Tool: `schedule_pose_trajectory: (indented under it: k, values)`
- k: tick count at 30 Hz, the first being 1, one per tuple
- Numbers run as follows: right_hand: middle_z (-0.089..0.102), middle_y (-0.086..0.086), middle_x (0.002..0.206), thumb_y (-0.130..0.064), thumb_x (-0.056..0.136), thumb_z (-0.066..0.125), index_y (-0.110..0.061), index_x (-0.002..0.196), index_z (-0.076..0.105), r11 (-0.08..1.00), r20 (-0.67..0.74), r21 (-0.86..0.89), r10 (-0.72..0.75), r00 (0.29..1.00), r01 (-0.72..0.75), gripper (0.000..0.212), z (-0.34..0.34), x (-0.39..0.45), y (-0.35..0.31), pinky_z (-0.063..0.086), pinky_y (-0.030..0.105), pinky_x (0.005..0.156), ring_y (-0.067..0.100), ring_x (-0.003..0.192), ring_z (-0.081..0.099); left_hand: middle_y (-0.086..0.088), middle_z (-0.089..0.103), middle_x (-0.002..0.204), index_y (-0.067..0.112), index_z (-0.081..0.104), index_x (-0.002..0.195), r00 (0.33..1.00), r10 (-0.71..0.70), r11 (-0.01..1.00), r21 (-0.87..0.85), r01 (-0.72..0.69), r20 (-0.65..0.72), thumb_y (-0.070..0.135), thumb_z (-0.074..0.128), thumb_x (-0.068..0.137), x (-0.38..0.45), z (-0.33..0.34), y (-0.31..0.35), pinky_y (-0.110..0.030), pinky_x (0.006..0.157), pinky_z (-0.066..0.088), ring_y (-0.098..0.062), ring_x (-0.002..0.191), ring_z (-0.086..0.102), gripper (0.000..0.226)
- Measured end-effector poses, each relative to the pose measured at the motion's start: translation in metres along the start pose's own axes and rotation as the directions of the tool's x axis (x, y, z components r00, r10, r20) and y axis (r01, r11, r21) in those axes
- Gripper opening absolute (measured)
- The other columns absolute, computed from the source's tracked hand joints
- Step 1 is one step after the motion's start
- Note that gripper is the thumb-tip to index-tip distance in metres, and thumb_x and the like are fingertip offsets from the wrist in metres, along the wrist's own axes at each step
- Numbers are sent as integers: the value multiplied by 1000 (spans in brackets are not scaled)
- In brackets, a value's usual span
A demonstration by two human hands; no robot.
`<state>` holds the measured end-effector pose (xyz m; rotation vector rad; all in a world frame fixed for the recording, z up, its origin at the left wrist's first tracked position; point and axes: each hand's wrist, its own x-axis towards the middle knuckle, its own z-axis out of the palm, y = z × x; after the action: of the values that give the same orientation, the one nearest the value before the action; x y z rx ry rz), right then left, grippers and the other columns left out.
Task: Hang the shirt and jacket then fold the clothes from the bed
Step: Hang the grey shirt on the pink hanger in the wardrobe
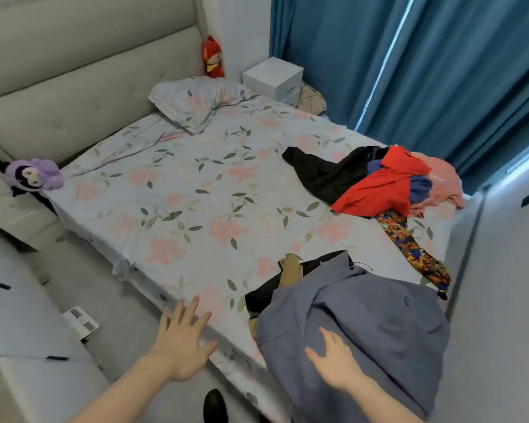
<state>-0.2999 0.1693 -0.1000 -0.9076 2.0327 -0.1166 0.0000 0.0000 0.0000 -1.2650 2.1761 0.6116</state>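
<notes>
Nothing is hung yet, as far as I can see. The shirt [364, 325] lies crumpled at the bed's [196, 193] near edge, right under my right hand [333, 366], which rests on the cloth with fingers spread and straight — touching, not gripping. A dark garment, likely the jacket [266, 296], and a wooden hanger [290, 268] peek out from beneath the shirt, just beyond that hand. My left hand [182, 340] hovers open, fingers splayed, over the bed edge beside the shirt. The pile [385, 181] to be folded sits untouched, well beyond my right hand, toward the curtain. So both hanging and folding remain. The shirt's long axis runs from my right hand away toward the pile, with the collar end — I judge — at the far end by the hanger.
</notes>
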Motion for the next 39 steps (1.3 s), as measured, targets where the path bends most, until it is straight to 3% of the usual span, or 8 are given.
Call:
schedule_pose_trajectory:
  k: [11, 14, 18, 22, 25, 28, 36, 39]
  values:
    - [20, 8, 168, -48, 100, 57, -21, 164, 15, 972, -78, 159, 188, 979, -174, 81, 33, 178, -20, 38, 46, 116, 32, 148, 35, 1, -17, 171, 34, 15, 163, 1000, -21, 999, -26, 22, 19, 63, 33, 102, 120, 34, -44, -48, 127, -5, -28, 157, -17, 70]
    - [23, 10, 166, -44, 101, 57, -23, 164, 15, 987, -100, 94, 142, 985, -133, 79, 39, 224, -24, 45, 43, 107, 32, 141, 45, 2, -13, 172, 34, 17, 162, 1000, -23, 999, -30, 23, 6, 62, 36, 102, 147, 44, -48, -45, 128, -5, -27, 158, -15, 69]
    - [55, 12, 145, -46, 100, 55, -32, 164, 4, 990, -22, -80, 118, 993, -120, 83, 45, 278, -26, 49, 37, 83, 32, 121, 61, 5, 1, 172, 36, 25, 159, 999, -37, 998, -42, 38, 18, 61, 39, 101, 172, 56, -53, -44, 128, -2, -22, 159, -3, 65]
    - [56, 9, 147, -40, 105, 46, -25, 158, 35, 952, 3, -269, 154, 988, -148, 56, 50, 298, -32, 50, 40, 98, 30, 130, 57, 6, 14, 169, 36, 32, 155, 999, -38, 997, -71, 40, 22, 57, 44, 99, 178, 65, -55, -43, 128, 1, -17, 156, 14, 61]
    - [63, 9, 137, -32, 105, 47, -21, 142, 53, 982, -79, -150, 106, 991, -117, 39, 50, 275, -33, 51, 40, 96, 31, 122, 60, 7, 15, 169, 36, 33, 154, 998, -54, 991, -121, 58, 32, 55, 45, 99, 164, 64, -51, -42, 128, 4, -16, 154, 22, 59]
    - [63, 6, 99, -26, 99, 50, -24, 88, 54, 999, -159, 0, 43, 986, -43, 11, 35, 220, -34, 53, 44, 83, 24, 89, 58, 8, 18, 167, 35, 36, 152, 997, -67, 981, -178, 70, 26, 53, 46, 100, 137, 52, -39, -40, 127, 7, -15, 152, 25, 56]
    - [38, 4, 71, -34, 97, 61, -12, 62, 32, 968, -421, 184, -80, 904, 171, 51, -65, 60, -35, 36, 38, 58, 17, 65, 45, 10, 25, 165, 37, 41, 150, 990, -40, 955, -298, -2, -136, 51, 47, 101, 50, -14, 10, -37, 124, 18, -14, 149, 32, 52]
    - [32, 2, 65, -10, 89, 70, -15, 58, 27, 912, -514, 227, -186, 837, 342, 53, -113, 17, -46, 28, 35, 56, 13, 59, 36, 9, 33, 161, 32, 46, 148, 972, -6, 943, -324, -73, -237, 48, 50, 101, 28, -42, 30, -36, 118, 31, -16, 140, 44, 50]
